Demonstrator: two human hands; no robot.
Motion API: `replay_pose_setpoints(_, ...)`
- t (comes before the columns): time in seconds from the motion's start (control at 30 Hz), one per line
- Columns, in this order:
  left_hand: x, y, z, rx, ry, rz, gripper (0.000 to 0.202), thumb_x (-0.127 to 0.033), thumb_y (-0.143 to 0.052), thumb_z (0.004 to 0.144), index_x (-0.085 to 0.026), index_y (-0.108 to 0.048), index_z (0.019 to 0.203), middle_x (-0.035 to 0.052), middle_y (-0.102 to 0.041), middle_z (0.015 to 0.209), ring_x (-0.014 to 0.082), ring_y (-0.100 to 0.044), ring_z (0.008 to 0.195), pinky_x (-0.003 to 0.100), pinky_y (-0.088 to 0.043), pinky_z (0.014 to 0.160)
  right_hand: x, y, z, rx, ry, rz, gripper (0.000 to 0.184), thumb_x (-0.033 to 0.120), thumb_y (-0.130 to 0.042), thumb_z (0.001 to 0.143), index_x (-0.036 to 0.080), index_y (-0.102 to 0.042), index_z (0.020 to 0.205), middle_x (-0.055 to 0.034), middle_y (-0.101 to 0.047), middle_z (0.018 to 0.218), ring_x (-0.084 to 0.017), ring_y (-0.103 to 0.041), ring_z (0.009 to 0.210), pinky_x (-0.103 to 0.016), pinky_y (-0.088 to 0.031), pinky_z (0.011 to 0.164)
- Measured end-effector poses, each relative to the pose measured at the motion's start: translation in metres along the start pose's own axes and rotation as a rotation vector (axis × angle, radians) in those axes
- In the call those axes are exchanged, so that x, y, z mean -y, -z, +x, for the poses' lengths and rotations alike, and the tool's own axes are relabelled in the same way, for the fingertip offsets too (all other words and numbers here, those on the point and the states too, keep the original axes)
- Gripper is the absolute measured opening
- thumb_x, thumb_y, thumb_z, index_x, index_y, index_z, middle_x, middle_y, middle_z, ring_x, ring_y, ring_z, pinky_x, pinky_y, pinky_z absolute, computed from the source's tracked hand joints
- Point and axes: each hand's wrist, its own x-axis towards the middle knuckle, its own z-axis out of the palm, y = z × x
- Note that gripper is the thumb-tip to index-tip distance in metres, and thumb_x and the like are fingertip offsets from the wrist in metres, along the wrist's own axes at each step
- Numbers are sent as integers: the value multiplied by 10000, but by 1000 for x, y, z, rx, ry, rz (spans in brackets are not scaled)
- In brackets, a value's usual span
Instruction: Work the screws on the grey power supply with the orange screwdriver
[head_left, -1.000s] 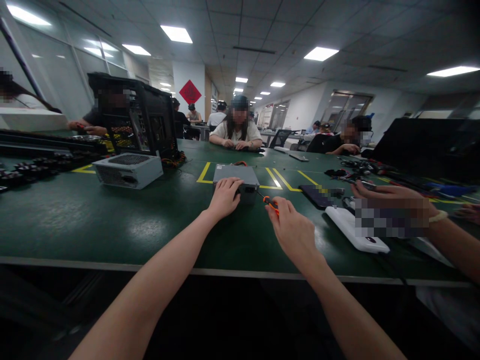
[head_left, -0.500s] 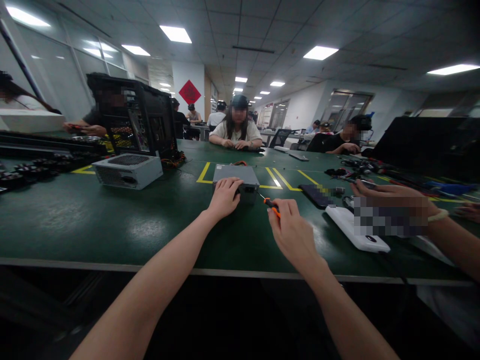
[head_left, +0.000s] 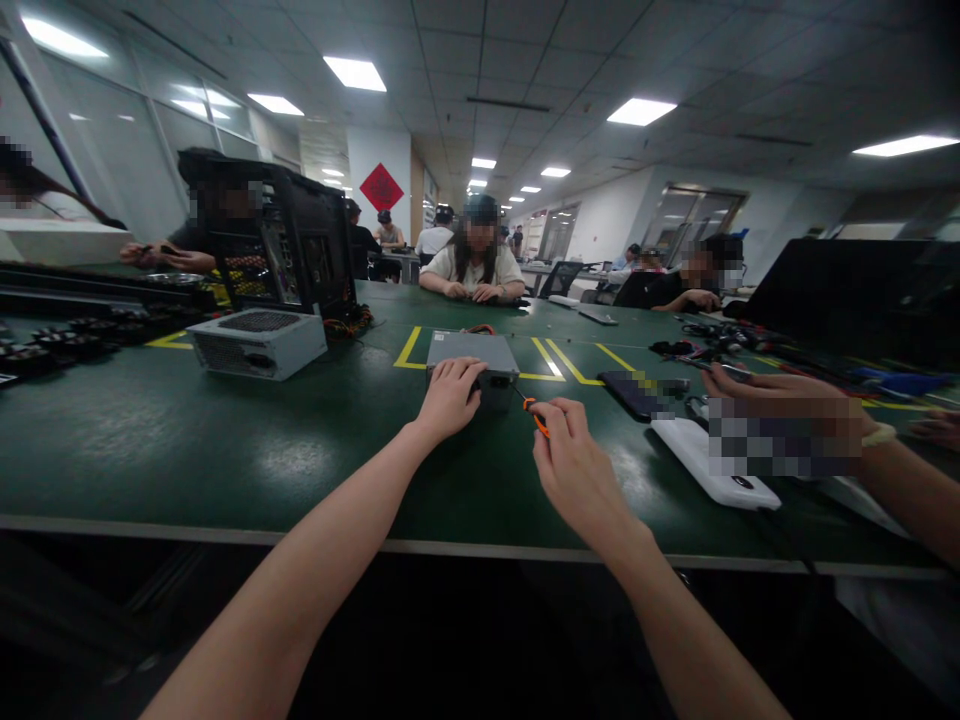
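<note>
A small grey metal power supply box (head_left: 471, 353) lies on the green table (head_left: 225, 440) inside yellow floor-tape markings. My left hand (head_left: 448, 396) rests on its near left corner, fingers curled over the edge. My right hand (head_left: 579, 470) is closed on an orange-handled screwdriver (head_left: 534, 414). The screwdriver's thin shaft points toward the box's near right corner, close to its front face.
A second, larger power supply (head_left: 256, 342) sits to the left, before an open black computer case (head_left: 289, 240). A neighbour's hand (head_left: 780, 415) hovers at right over a white device (head_left: 712, 463) and a dark phone (head_left: 637, 390). Other people sit across the table.
My right hand has shifted slightly left and nearer the box, bringing the screwdriver tip closer to its front right corner. My left hand has stayed on the box.
</note>
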Motion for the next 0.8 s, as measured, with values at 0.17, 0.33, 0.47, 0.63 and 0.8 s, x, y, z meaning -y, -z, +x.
replay_pose_setpoints(0.17,1,-2,0,-2,3,-8,415,-161,-475,756,-213,-454,1167,50,-484,1180,205,-418,1097,365,-285,985,-1,0,5,-21,-103,-134,290,349,-285,897,205,-482,1053,-48,-540,861,-133,-530,568,-232,-321,406)
replay_pose_setpoints(0.33,1,-2,-1,-9,2,-8,414,-161,-476,756,-215,-453,1166,47,-485,1177,201,-416,1096,361,-284,986,-2,3,5,-22,-115,16,282,309,-303,878,177,-462,1070,-95,-509,991,-153,-557,682,-237,-376,452)
replay_pose_setpoints(0.47,0,-1,0,0,6,1,405,-166,-475,758,-211,-456,1160,48,-488,1176,202,-423,1090,365,-281,990,2,4,5,23,-50,54,293,267,-285,881,177,-439,1114,-96,-496,1023,-150,-557,741,-227,-397,495)
replay_pose_setpoints(0.63,1,-1,-1,0,2,2,406,-161,-474,759,-210,-456,1162,44,-486,1180,201,-419,1096,360,-284,991,-3,5,7,11,-180,-16,335,379,-243,900,207,-506,1014,-50,-546,865,-157,-553,671,-241,-365,484)
replay_pose_setpoints(0.8,0,-2,-1,2,12,3,411,-162,-479,759,-214,-454,1166,45,-486,1182,201,-419,1102,361,-283,995,-1,7,6,55,-76,129,295,285,-310,873,183,-432,1121,-107,-482,1080,-157,-563,773,-249,-424,552)
